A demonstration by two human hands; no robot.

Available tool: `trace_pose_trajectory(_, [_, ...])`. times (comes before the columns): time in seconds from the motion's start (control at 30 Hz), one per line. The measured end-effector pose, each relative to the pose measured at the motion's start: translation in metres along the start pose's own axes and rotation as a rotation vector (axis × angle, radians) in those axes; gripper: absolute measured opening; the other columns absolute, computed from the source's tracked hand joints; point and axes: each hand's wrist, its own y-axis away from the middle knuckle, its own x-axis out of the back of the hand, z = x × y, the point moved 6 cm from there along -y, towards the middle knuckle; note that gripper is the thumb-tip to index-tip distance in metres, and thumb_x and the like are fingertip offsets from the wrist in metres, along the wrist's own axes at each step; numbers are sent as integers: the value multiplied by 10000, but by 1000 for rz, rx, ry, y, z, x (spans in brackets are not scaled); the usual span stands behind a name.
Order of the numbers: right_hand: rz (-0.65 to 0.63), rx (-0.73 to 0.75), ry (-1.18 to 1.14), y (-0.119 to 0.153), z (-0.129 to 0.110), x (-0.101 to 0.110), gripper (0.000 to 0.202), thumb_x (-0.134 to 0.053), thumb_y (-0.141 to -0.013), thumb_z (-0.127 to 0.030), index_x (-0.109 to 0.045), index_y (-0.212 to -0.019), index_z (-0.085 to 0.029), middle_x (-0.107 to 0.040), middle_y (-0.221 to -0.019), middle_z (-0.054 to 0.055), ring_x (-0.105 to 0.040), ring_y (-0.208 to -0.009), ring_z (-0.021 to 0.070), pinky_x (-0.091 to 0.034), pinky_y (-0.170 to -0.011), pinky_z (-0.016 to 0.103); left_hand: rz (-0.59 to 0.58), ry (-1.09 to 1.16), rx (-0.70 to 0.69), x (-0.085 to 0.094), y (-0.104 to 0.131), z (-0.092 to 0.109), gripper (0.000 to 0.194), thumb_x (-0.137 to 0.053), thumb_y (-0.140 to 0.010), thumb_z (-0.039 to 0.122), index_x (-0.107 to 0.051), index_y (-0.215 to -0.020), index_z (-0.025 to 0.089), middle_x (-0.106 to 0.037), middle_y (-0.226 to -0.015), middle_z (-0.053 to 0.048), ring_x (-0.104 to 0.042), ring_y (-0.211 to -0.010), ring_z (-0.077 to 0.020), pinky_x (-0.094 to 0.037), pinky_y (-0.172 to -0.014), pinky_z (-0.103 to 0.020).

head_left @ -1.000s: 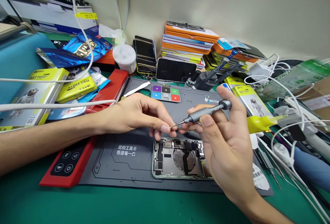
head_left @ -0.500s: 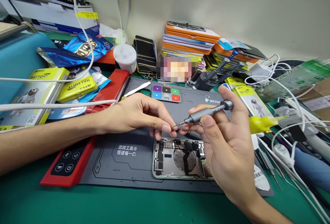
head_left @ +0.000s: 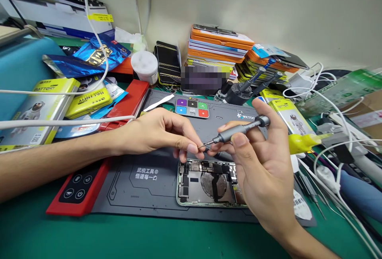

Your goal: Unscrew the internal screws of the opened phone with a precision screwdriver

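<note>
My right hand (head_left: 262, 167) is wrapped around a grey precision screwdriver (head_left: 235, 132), its thin bit pointing left. The end cap sits at the base of the raised index finger. My left hand (head_left: 167, 133) pinches thumb and index finger together right at the tip of the bit. Whatever lies between those fingertips is too small or hidden to make out. Below both hands an opened phone (head_left: 195, 189) lies on the grey work mat (head_left: 134, 195), its boards and a round coil area showing. My right hand covers the phone's right end.
A red control panel (head_left: 79, 189) edges the mat's left side. At the back are a coloured screw tray (head_left: 192, 108), a screwdriver stand (head_left: 238, 92), a white tub (head_left: 145, 67) and stacked orange boxes (head_left: 221, 42). Yellow battery boxes (head_left: 41, 111) lie left; white cables (head_left: 343, 123) tangle at right.
Both hands and the screwdriver stay practically where they were. The blurred-out screen at the back has turned from bright to dark.
</note>
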Motion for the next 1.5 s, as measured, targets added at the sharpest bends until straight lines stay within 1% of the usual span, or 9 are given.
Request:
trace_pose_trajectory(0.07, [-4, 0, -8, 0, -1, -1, 532, -734, -1041, -282, -486, -1505, -366, -755, -1053, -21, -765, -800, 140, -732, -764, 316, -3, -2, -1, 0, 0, 0, 66, -840, -946, 128, -873, -932, 183, -873, -951, -34, -761, -709, -80, -623, -668, -132])
trace_pose_trajectory(0.2, [3, -7, 7, -1, -1, 0, 537, -752, -1031, -306, -489, -1495, -370, -755, -1018, -27, -769, -746, 147, -735, -740, 335, 1, -2, -5, 0, 0, 0, 63, -839, -944, 126, -870, -926, 178, -873, -950, -38, -760, -702, -82, -630, -672, -141])
trace_pose_trajectory(0.47, [2, -2, 17, 0, 1, 0, 527, -729, -1044, -314, -485, -1507, -372, -746, -1081, -4, -772, -856, 168, -738, -752, 339, 6, 18, -2, 0, -2, 0, 54, -867, -917, 127, -873, -922, 180, -876, -944, -43, -776, -704, -93, -631, -664, -145])
trace_pose_trajectory(0.6, [-10, -15, 11, 0, 2, 0, 531, -716, -1051, -305, -471, -1519, -367, -753, -1076, -2, -780, -849, 169, -740, -758, 337, -13, 30, -13, -1, -1, -1, 84, -857, -931, 112, -873, -942, 194, -879, -955, -20, -777, -722, -77, -627, -678, -127])
trace_pose_trajectory(0.73, [-10, -34, -7, 0, 2, 1, 536, -722, -1048, -299, -473, -1519, -362, -758, -1075, -1, -783, -832, 162, -739, -753, 318, -22, 21, -17, -1, -1, -2, 65, -858, -946, 138, -870, -953, 201, -879, -959, -8, -778, -732, -67, -625, -682, -118])
trace_pose_trajectory(0.93, [-8, -26, 12, -1, 3, 1, 527, -722, -1046, -303, -484, -1511, -372, -754, -1088, 7, -791, -866, 184, -743, -746, 343, -25, 22, -15, -1, -1, -2, 69, -854, -949, 129, -869, -947, 196, -877, -954, -3, -774, -726, -62, -628, -684, -117])
trace_pose_trajectory(1.07, [-10, -14, -19, -1, 2, 0, 518, -722, -1052, -283, -489, -1506, -371, -755, -1079, -10, -787, -850, 161, -746, -749, 322, -26, 20, -19, -1, 0, -1, 82, -845, -952, 120, -871, -948, 198, -876, -954, 3, -772, -723, -59, -626, -680, -113])
trace_pose_trajectory(1.23, [-5, 10, -24, 0, 0, 0, 529, -742, -1046, -285, -487, -1506, -343, -768, -1035, -24, -781, -805, 126, -735, -756, 261, -22, 14, -30, 0, -1, 0, 81, -842, -957, 124, -872, -950, 199, -877, -960, 6, -773, -728, -62, -631, -683, -117])
trace_pose_trajectory(1.5, [-18, 30, -23, 0, -1, -1, 515, -720, -1052, -250, -483, -1501, -335, -770, -1051, -17, -789, -788, 130, -738, -741, 266, -21, -8, -32, 0, 1, -1, 62, -851, -962, 159, -873, -956, 217, -879, -963, 20, -778, -737, -60, -627, -689, -109])
